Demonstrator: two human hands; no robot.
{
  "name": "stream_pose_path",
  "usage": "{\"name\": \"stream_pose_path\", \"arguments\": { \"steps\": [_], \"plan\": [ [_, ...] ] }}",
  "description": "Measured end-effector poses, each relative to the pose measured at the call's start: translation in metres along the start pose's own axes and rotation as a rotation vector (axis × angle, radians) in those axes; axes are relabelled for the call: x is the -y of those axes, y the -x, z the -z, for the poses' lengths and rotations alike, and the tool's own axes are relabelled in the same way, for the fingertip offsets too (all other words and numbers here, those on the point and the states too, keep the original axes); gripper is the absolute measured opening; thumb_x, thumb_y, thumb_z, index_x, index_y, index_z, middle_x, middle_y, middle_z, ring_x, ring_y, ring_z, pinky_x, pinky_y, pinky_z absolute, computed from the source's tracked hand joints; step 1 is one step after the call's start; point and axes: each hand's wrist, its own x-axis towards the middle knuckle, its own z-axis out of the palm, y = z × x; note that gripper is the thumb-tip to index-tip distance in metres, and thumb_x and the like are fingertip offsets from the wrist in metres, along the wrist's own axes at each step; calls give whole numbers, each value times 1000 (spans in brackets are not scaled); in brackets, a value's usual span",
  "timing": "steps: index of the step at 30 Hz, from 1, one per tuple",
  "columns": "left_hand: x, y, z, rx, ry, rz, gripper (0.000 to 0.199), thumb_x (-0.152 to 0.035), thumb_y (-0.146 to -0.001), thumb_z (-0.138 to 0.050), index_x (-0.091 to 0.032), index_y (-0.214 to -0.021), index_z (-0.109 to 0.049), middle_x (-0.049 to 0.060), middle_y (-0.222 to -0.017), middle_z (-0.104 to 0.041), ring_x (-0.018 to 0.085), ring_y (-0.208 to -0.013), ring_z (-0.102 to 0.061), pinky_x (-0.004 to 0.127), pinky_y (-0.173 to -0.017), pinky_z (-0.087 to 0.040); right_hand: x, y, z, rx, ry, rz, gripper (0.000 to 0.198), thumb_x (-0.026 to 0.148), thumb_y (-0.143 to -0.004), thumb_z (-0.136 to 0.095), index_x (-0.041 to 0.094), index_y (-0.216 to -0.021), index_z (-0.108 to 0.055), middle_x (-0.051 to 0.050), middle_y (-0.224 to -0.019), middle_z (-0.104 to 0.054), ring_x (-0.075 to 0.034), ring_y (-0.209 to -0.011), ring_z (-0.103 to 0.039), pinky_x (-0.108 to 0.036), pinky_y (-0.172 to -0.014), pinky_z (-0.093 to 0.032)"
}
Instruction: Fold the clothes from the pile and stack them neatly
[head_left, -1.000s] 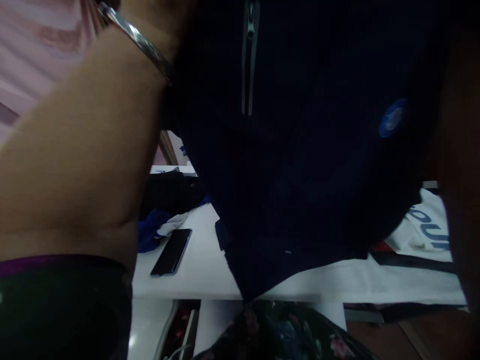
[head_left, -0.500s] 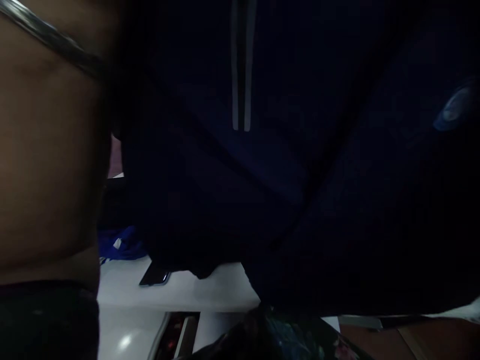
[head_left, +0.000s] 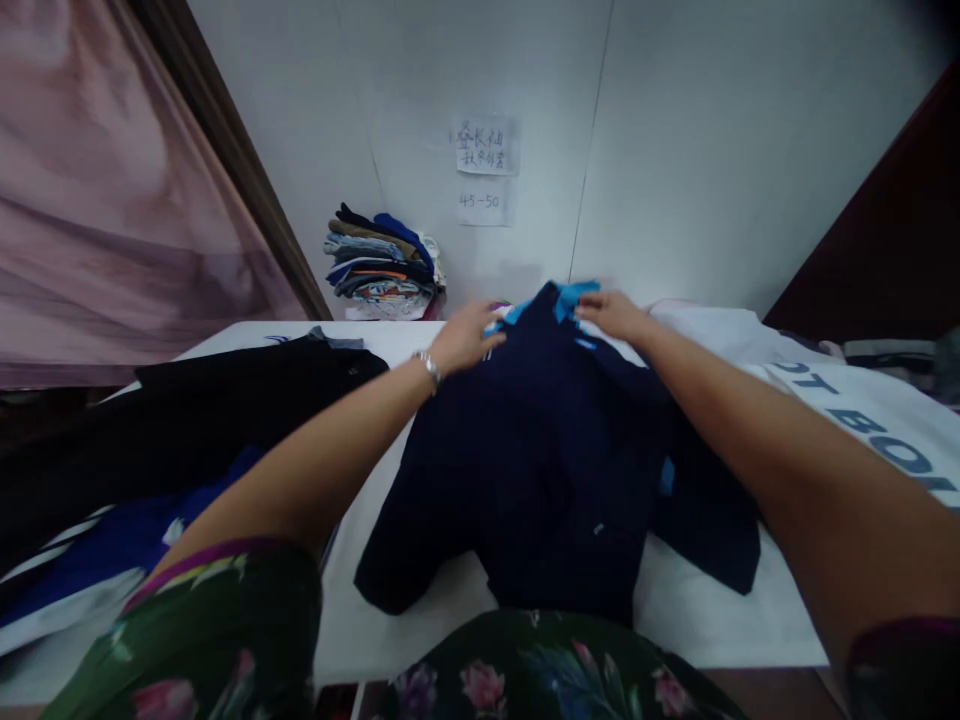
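Observation:
A dark navy jacket [head_left: 540,450] lies spread on the white table in front of me, its sleeves to either side. Bright blue lining [head_left: 576,298] shows at its collar, at the far end. My left hand [head_left: 466,338], with a silver bracelet at the wrist, rests by the left of the collar; its fingers are apart and slightly blurred. On the other side, my right hand [head_left: 613,313] has its fingers closed on the edge of the blue lining. Part of the jacket's right sleeve is hidden by my right forearm.
Black clothing [head_left: 225,390] and blue clothing [head_left: 150,520] lie at the left. A folded pile of clothes [head_left: 382,262] stands against the wall, near paper notes [head_left: 486,165]. White printed fabric [head_left: 847,400] covers the right side; a pink curtain [head_left: 135,200] hangs at the left.
Before, dark cloth filled most of the view close up. Now the navy jacket lies down on the table, and both my hands reach forward to its collar.

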Motion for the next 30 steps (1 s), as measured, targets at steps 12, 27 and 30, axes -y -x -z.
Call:
{"name": "stream_pose_path", "arguments": {
  "steps": [12,27,30],
  "plan": [
    [-24,228,-51,171,-1,738,63,-49,-85,-52,-9,-135,-47,19,-137,-51,34,-126,-49,45,-104,-41,-94,286,-53,-48,-1,-78,39,46,-87,-52,23,-115,-68,-9,-128,-61,-26,-119,-56,-44,-104,-44],
    [-57,171,-8,-28,1247,1083,30,-22,-68,-72,-15,-96,-65,7,-84,-74,22,-72,-70,35,-72,-57,-75,295,-110,16,-62,-17,35,31,-69,-71,33,-104,-73,-6,-119,-66,-35,-114,-55,-47,-101,-42],
    [-59,163,1,-63,1308,1125,22,-20,-69,-71,-15,-90,-65,7,-79,-74,22,-71,-70,35,-72,-58,-85,290,-104,-38,-259,-58,20,26,-66,-68,30,-85,-74,-3,-98,-71,-29,-97,-61,-43,-91,-48]
  ]
}}
